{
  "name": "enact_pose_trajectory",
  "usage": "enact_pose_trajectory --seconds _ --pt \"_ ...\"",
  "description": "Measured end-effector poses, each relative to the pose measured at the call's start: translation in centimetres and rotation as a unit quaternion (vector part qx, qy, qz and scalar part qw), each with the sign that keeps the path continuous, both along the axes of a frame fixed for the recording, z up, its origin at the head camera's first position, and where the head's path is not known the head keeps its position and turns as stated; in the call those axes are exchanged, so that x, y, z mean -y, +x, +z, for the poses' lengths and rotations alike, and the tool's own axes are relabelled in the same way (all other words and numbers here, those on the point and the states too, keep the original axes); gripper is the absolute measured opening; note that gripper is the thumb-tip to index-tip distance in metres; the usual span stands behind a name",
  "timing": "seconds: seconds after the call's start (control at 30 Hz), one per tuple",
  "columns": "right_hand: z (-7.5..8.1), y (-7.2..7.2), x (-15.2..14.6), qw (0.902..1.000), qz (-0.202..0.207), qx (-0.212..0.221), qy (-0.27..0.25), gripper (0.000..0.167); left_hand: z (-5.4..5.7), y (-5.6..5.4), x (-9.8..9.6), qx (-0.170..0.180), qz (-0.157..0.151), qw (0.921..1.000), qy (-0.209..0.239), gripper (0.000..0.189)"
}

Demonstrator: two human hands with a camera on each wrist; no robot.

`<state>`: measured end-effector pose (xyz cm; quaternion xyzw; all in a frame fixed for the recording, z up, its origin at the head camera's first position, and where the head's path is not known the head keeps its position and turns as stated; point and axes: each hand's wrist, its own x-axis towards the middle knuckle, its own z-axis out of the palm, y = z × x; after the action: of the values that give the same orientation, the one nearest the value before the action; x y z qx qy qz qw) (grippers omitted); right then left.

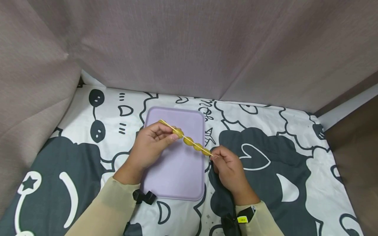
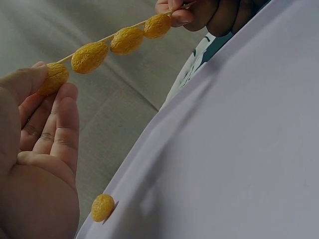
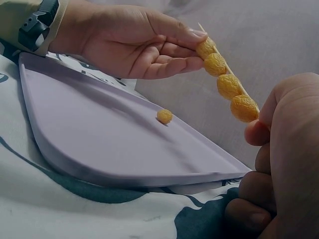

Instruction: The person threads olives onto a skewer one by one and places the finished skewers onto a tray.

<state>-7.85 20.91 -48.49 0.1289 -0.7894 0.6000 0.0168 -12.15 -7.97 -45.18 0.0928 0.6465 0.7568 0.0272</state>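
Several wrinkled yellow balls (image 2: pixel 89 57), looking like dried fruit, sit in a row along a thin, pale wooden skewer (image 3: pixel 228 69). My left hand (image 1: pixel 152 142) pinches the ball at one end (image 2: pixel 56 78) between thumb and fingertips, and the skewer's tip sticks out past it. At the other end, my right hand (image 1: pixel 228 167) pinches the skewer with thumb and forefinger, close against the last ball (image 3: pixel 244 108). Held between both hands, the row slants above a light purple tray (image 1: pixel 177 177). One loose yellow ball (image 3: pixel 164 116) lies on the tray near its edge, hidden in the head view.
The tray lies on a black-and-white cartoon-print cloth (image 1: pixel 183 213). Grey-brown fabric (image 1: pixel 189 49) hangs behind and at the left side. Black straps with small devices (image 1: pixel 144 197) circle both wrists.
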Motion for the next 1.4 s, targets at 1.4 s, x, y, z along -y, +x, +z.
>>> enact_pose_trajectory --seconds 1.4 --pt "0.3 0.0 0.0 0.9934 0.006 0.054 -0.102 0.019 -2.4 -1.9 2.0 -0.160 0.028 0.8344 -0.527 0.065"
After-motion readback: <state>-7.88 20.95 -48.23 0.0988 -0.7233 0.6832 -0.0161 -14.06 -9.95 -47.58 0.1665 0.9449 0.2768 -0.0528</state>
